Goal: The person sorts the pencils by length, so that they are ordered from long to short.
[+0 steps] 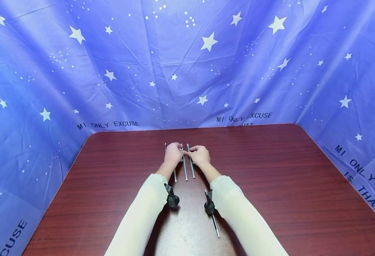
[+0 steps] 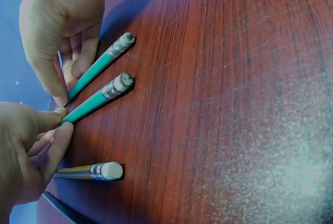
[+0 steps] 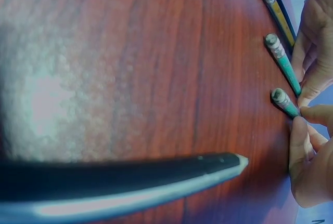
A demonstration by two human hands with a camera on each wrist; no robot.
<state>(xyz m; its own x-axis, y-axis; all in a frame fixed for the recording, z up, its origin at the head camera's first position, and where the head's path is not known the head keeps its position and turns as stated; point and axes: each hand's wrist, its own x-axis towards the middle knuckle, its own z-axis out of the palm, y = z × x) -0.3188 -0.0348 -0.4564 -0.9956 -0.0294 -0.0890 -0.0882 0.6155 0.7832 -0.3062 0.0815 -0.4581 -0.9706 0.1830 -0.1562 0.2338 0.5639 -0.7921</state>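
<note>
Green pencils: we have two, side by side with a narrow gap, at 12 o'clock from the middle of the worktop (image 1: 187, 220); tips point about 12, eraser ends about 6.
Left green pencil (image 1: 185, 170): pinched by the left hand (image 1: 173, 153); we see thumb and fingertips on either side of the shaft.
Right green pencil (image 1: 192, 168): pinched the same way by the right hand (image 1: 201, 155).
Thumbs: we see them almost tip to tip between the two shafts; can't tell if they touch.
Green erasers: worn and dark on top, metal bands dented in our wrist views.
Yellow-striped pencil (image 1: 175, 174): at 9 o'clock from the green pair, partly under the left hand; we get a clean white eraser, end toward 6.
Black pencil (image 1: 215, 224): at 5 o'clock from the pair, well apart, tip toward 11; silver stripe shows in our right wrist view.
Wrist cameras: left unit (image 1: 172, 200) at 7 o'clock from the pair; right unit (image 1: 209, 206) at 5, where it hides part of the black pencil from our head view.
Sleeves: pale, both arms reaching in from 6 o'clock.
Cloth (image 1: 174, 35): blue-violet with white stars, around us at 9, 12 and 3; black lettering near the worktop edge.
</note>
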